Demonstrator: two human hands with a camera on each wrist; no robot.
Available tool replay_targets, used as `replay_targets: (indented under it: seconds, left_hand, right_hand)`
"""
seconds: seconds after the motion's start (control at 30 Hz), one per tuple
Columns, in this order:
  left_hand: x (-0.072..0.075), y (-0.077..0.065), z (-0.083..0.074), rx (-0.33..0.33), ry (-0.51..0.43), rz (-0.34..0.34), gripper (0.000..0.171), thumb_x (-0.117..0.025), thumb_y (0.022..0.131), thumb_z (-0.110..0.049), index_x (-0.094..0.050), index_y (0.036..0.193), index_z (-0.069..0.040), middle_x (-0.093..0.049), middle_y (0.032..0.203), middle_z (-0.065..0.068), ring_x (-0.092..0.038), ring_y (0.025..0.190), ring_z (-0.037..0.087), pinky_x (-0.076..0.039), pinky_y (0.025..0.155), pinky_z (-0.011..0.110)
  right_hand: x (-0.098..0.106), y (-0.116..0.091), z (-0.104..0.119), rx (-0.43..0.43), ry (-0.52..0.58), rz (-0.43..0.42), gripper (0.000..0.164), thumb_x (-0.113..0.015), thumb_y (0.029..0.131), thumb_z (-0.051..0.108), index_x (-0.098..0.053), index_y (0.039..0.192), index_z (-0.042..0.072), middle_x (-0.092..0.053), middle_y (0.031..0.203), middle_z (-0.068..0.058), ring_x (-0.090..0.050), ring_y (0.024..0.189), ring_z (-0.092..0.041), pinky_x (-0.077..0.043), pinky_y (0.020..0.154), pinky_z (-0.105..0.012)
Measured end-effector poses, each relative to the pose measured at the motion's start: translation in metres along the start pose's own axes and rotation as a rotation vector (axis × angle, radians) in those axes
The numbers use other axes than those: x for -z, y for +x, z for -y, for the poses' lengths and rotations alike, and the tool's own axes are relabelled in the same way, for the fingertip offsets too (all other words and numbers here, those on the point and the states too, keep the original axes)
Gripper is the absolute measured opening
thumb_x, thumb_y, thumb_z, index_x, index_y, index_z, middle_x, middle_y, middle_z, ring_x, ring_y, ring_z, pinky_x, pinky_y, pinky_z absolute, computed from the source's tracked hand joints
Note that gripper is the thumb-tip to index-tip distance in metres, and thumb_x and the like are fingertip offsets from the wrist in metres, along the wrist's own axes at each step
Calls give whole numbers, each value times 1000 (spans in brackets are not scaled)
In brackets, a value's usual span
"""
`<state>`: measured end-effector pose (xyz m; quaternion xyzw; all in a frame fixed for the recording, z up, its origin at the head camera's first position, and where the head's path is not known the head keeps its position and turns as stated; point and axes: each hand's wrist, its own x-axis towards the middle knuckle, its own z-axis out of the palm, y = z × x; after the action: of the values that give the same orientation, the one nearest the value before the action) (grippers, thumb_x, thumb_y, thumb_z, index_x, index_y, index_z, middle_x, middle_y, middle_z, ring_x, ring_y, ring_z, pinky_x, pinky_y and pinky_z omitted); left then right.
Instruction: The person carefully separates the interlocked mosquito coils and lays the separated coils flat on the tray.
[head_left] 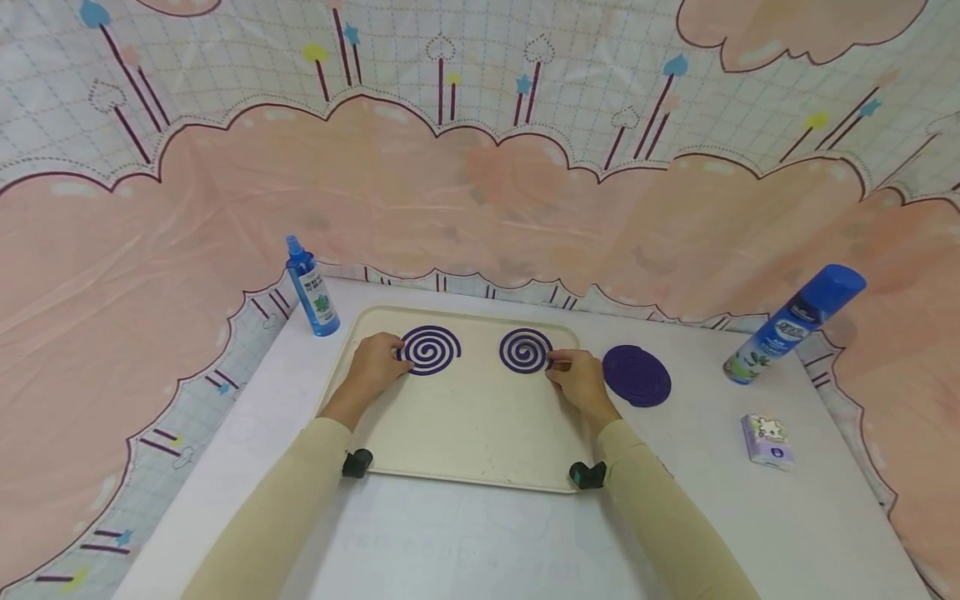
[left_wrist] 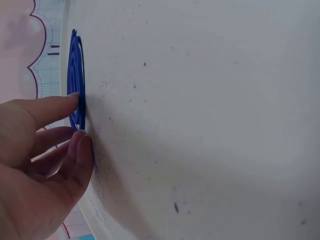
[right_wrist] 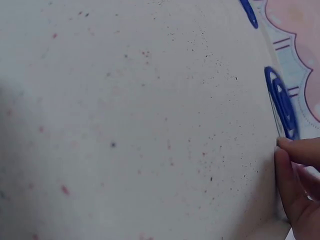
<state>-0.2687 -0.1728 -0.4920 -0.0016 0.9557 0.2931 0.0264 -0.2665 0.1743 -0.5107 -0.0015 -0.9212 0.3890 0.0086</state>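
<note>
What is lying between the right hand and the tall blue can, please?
A dark purple coiled disc lies between the right hand and the tall blue can, followed by a stretch of white table; the head view shows this.

Creased peach cloud-print backdrop [head_left: 450, 200], pale grid pattern [head_left: 247, 50] above, white tabletop [head_left: 465, 542]

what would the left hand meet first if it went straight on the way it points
The left hand pinches the edge of a dark purple flat spiral coil; past that, the similar purple spiral at the right hand looks first in line across the cream rectangular tray, though depth is unclear.
</note>
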Motion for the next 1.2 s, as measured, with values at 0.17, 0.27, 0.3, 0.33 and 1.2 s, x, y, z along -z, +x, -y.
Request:
replay_targets:
  seconds: [0.17, 0.27, 0.3, 0.33, 1.2]
  left_hand:
    - [0, 3, 1, -16, 26, 12, 43, -75, 90, -13, -66, 125, 10, -65, 135, 26, -57, 132, 44, -44, 116, 53]
    - [1, 4, 2, -20, 33, 11, 43, -75, 89, -13, -66, 125, 10, -65, 135, 26, -57, 132, 44, -45, 116, 53]
    - [1, 4, 2, -19, 33, 10, 43, -76, 89, -13, -66, 125, 10, -65, 135, 26, -57, 132, 44, -45, 116, 53]
    - [1, 4, 2, -18, 35, 9, 43, -76, 89, -13, -66, 125, 10, -65, 135, 26, -58, 131, 44, -45, 116, 53]
    - [-3, -3, -41, -80, -259, -80, 52, -74, 93, -25, -58, 141, -13, -56, 144, 14, -58, 125, 34, -50, 104, 50]
  right_hand:
    - [0, 1, 0, 16, -34, 6, 29, -76, 86, 4, -76, 114, -1, -73, 126, -15, -74, 103, -28, -60, 93, -38]
    - [0, 1, 0, 7, -28, 11, 29, -76, 86, 5, -76, 114, -1, -73, 127, -13, -73, 103, -28, -58, 98, -42]
    - [0, 1, 1, 10, -30, 10, 28, -76, 86, 5, -76, 114, -1, -73, 127, -14, -73, 103, -28, -58, 98, -42]
    - [0, 1, 1, 11, -27, 9, 28, -76, 86, 5, -76, 113, -2, -73, 127, -14, -73, 104, -27, -57, 99, -42]
    - [75, -23, -21, -120, 117, -20, 41, -68, 99, 26, -65, 135, 5, -69, 122, -22, -65, 86, -7, -58, 71, -14]
